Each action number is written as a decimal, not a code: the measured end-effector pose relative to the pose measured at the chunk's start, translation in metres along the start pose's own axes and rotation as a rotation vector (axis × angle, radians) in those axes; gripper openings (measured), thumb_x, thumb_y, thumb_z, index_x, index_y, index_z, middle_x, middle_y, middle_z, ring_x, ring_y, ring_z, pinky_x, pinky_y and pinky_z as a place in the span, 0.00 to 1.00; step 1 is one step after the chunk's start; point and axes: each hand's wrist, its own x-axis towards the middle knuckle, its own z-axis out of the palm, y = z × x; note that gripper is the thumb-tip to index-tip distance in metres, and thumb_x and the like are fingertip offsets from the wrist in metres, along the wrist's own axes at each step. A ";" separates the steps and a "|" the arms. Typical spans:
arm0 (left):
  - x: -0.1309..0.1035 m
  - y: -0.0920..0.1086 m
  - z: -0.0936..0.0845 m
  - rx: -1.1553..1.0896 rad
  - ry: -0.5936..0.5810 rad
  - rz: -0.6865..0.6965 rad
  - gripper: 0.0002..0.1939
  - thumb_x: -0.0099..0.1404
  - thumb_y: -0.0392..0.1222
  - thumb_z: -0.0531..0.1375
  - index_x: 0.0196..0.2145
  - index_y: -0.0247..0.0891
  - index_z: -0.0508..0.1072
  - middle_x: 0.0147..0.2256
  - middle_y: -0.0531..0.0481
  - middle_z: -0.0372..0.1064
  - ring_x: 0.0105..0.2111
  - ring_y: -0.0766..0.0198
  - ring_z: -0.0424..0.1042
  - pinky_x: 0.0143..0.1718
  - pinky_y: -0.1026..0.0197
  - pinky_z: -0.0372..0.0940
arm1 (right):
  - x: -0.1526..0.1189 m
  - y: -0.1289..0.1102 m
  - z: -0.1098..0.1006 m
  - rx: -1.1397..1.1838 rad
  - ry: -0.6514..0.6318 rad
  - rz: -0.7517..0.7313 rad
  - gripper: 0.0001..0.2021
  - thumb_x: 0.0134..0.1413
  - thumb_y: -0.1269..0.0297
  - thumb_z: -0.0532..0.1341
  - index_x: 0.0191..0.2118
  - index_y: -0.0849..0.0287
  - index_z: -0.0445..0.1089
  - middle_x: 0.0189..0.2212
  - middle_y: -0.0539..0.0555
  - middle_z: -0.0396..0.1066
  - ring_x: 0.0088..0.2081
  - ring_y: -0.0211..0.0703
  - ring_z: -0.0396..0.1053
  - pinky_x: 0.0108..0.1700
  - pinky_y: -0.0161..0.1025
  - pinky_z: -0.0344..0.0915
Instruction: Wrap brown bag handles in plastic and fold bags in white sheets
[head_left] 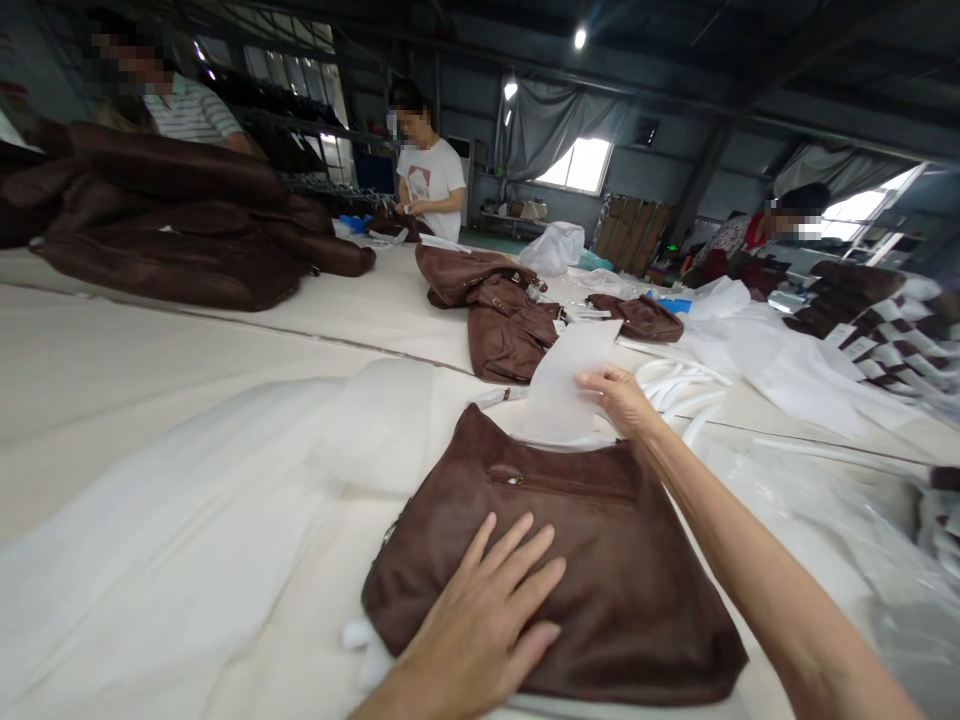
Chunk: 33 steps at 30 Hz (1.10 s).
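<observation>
A brown leather handbag (600, 580) lies on its side on the table in front of me, its zipped pocket facing up. My left hand (495, 610) rests flat on the bag's lower middle, fingers spread. Above the bag's top edge, my right hand (619, 395) pinches the right edge of a thin white sheet (566, 375) between thumb and fingers. The sheet stands upright over the strap area, and I cannot tell whether it is paper or foam. Part of the bag's strap (499, 397) shows behind the top edge.
More brown bags (510, 320) lie just beyond, with a large brown pile (187, 230) at the far left. White wrapping sheet (187, 500) spreads on the left. White tubing (679, 385), clear plastic (810, 510) and checkered items (892, 330) are at right. Several people work across the table.
</observation>
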 end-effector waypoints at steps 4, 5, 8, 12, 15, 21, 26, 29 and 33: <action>-0.001 0.001 0.001 -0.298 0.228 -0.160 0.32 0.66 0.34 0.57 0.65 0.41 0.55 0.62 0.43 0.61 0.63 0.55 0.59 0.66 0.43 0.54 | -0.082 -0.009 -0.008 -0.238 -0.118 -0.230 0.15 0.46 0.53 0.70 0.34 0.60 0.75 0.33 0.53 0.77 0.35 0.44 0.73 0.40 0.39 0.70; -0.001 0.000 0.002 -0.367 0.305 -0.220 0.34 0.65 0.33 0.58 0.66 0.41 0.52 0.63 0.42 0.59 0.63 0.55 0.59 0.66 0.45 0.56 | -0.104 -0.006 -0.009 -0.352 -0.154 -0.297 0.13 0.51 0.54 0.68 0.35 0.59 0.76 0.33 0.53 0.77 0.35 0.44 0.74 0.41 0.39 0.71; -0.001 0.000 0.004 -0.498 0.466 -0.306 0.42 0.61 0.32 0.58 0.69 0.43 0.45 0.68 0.39 0.47 0.66 0.51 0.54 0.65 0.44 0.57 | -0.160 0.015 -0.009 -0.609 -0.287 -0.507 0.11 0.63 0.62 0.58 0.45 0.57 0.75 0.42 0.55 0.78 0.45 0.45 0.75 0.51 0.42 0.70; -0.001 -0.001 0.002 -0.443 0.407 -0.162 0.39 0.56 0.27 0.54 0.66 0.42 0.56 0.68 0.42 0.49 0.68 0.50 0.47 0.66 0.40 0.51 | -0.193 0.049 -0.008 -0.819 -0.430 -0.747 0.20 0.63 0.73 0.51 0.57 0.57 0.69 0.56 0.58 0.70 0.60 0.47 0.65 0.65 0.52 0.57; -0.002 0.000 0.001 -0.356 0.255 -0.009 0.28 0.56 0.25 0.51 0.51 0.40 0.73 0.58 0.46 0.67 0.66 0.52 0.54 0.66 0.38 0.48 | -0.201 0.059 -0.005 -0.945 -0.413 -0.748 0.22 0.63 0.74 0.51 0.60 0.58 0.66 0.60 0.61 0.65 0.64 0.49 0.60 0.65 0.56 0.57; -0.006 0.002 -0.003 -0.248 0.090 0.106 0.21 0.60 0.31 0.52 0.49 0.37 0.74 0.57 0.41 0.68 0.63 0.51 0.60 0.67 0.36 0.42 | -0.258 0.054 0.001 -0.976 -0.311 -0.804 0.18 0.65 0.70 0.54 0.58 0.62 0.68 0.57 0.63 0.69 0.62 0.49 0.62 0.65 0.52 0.58; -0.006 0.004 -0.005 -0.209 0.044 0.116 0.14 0.68 0.43 0.56 0.48 0.38 0.75 0.59 0.41 0.67 0.64 0.51 0.58 0.67 0.39 0.40 | -0.330 0.071 -0.002 -1.079 -0.600 -0.745 0.29 0.60 0.68 0.59 0.66 0.64 0.57 0.64 0.63 0.58 0.69 0.54 0.47 0.67 0.60 0.50; -0.006 0.004 -0.006 -0.199 0.034 0.126 0.15 0.67 0.44 0.57 0.49 0.37 0.74 0.59 0.39 0.66 0.64 0.50 0.58 0.67 0.38 0.40 | -0.345 0.084 -0.004 -1.146 -0.620 -0.654 0.36 0.56 0.68 0.60 0.69 0.68 0.49 0.68 0.65 0.49 0.70 0.55 0.40 0.67 0.61 0.49; -0.005 0.003 -0.011 -0.187 -0.014 0.144 0.17 0.68 0.46 0.57 0.51 0.36 0.73 0.60 0.38 0.64 0.65 0.49 0.56 0.67 0.38 0.41 | -0.337 0.093 -0.001 -1.082 -0.589 -0.715 0.35 0.52 0.77 0.54 0.68 0.64 0.52 0.67 0.63 0.54 0.70 0.50 0.42 0.67 0.60 0.49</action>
